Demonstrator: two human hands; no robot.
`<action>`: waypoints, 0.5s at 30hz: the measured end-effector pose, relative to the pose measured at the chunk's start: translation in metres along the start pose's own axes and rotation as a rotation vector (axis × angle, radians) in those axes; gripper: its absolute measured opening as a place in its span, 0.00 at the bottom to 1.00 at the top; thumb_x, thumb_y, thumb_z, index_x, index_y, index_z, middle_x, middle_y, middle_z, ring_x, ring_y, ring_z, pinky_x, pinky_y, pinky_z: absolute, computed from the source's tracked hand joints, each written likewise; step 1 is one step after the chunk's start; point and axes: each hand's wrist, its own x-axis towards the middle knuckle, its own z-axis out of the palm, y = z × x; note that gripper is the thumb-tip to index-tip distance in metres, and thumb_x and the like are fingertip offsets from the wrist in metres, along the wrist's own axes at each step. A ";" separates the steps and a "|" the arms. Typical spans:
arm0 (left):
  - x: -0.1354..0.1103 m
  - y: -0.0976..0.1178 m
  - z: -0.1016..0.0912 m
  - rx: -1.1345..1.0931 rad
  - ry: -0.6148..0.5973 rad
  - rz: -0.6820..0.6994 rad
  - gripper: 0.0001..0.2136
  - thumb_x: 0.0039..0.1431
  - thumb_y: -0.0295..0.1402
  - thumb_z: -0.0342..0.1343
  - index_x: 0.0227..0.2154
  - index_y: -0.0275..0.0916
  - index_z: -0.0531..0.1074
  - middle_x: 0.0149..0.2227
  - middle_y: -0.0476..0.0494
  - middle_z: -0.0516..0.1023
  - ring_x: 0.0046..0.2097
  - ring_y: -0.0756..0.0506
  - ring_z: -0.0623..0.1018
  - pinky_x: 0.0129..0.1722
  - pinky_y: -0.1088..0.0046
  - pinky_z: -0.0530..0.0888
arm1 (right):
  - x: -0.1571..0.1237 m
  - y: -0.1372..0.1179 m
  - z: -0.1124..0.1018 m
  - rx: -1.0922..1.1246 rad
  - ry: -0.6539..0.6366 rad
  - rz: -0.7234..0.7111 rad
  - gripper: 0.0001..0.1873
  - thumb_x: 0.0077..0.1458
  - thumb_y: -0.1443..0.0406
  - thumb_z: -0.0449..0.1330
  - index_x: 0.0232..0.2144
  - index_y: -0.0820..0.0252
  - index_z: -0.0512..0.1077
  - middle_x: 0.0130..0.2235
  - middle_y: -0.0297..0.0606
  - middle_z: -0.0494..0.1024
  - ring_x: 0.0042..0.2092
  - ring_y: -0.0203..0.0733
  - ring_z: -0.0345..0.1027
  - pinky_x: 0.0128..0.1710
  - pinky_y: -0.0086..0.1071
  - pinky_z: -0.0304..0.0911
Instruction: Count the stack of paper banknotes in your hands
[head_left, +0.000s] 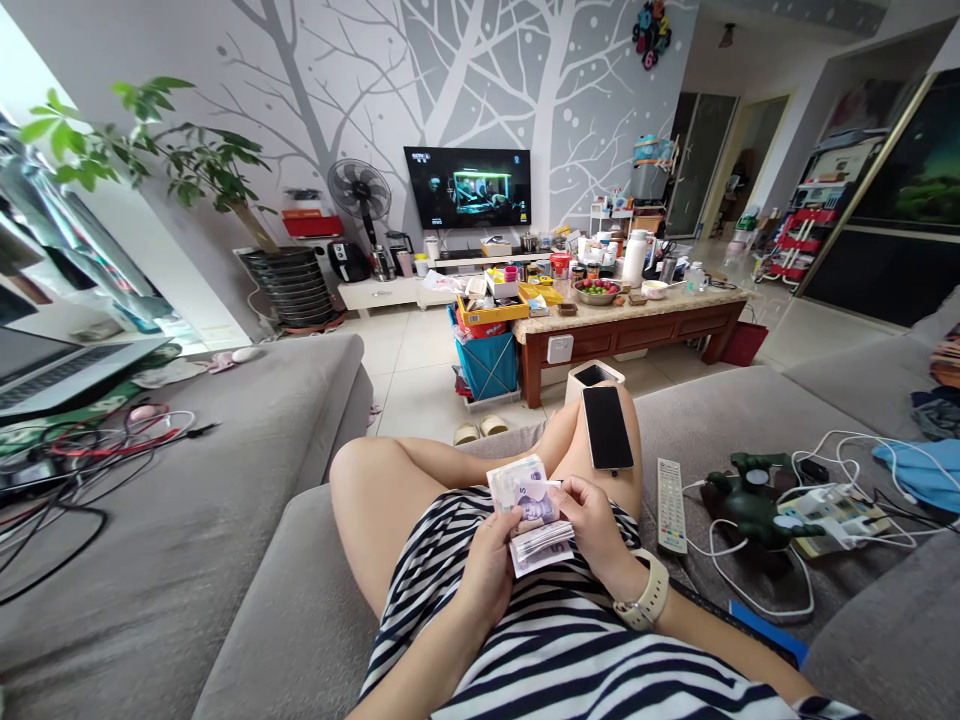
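Observation:
A stack of banknotes (529, 510) lies between my two hands over my lap, above a black and white striped garment. My left hand (487, 570) grips the lower left of the stack, fingers closed round it. My right hand (596, 525), with a pale watch on the wrist, pinches the right side of the notes, thumb on the top one. A black phone (607, 428) rests face up on my right thigh, just beyond the notes.
A TV remote (671, 505) and a tangle of white cables with a power strip (825, 505) lie on the grey sofa to my right. A laptop (52, 370) and cords sit at left. A wooden coffee table (637, 330) stands ahead.

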 end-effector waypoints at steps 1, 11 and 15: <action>0.001 0.000 0.000 0.005 0.002 -0.001 0.07 0.52 0.29 0.59 0.32 0.30 0.77 0.27 0.39 0.83 0.26 0.44 0.80 0.29 0.71 0.76 | 0.000 0.000 0.000 -0.004 -0.001 0.000 0.18 0.55 0.56 0.59 0.20 0.58 0.62 0.21 0.28 0.62 0.25 0.35 0.54 0.26 0.29 0.51; 0.008 -0.006 -0.002 -0.141 0.021 -0.022 0.11 0.59 0.31 0.54 0.38 0.29 0.78 0.35 0.36 0.84 0.39 0.39 0.83 0.43 0.64 0.78 | -0.005 -0.009 0.001 0.050 -0.010 -0.022 0.18 0.54 0.56 0.61 0.20 0.58 0.61 0.21 0.27 0.59 0.25 0.34 0.51 0.26 0.29 0.50; 0.008 -0.006 -0.001 -0.136 0.061 -0.024 0.10 0.58 0.30 0.55 0.36 0.30 0.78 0.32 0.37 0.84 0.39 0.39 0.83 0.43 0.64 0.78 | -0.007 -0.010 0.002 0.082 -0.026 -0.033 0.18 0.54 0.56 0.61 0.21 0.58 0.62 0.22 0.27 0.59 0.25 0.33 0.50 0.26 0.29 0.49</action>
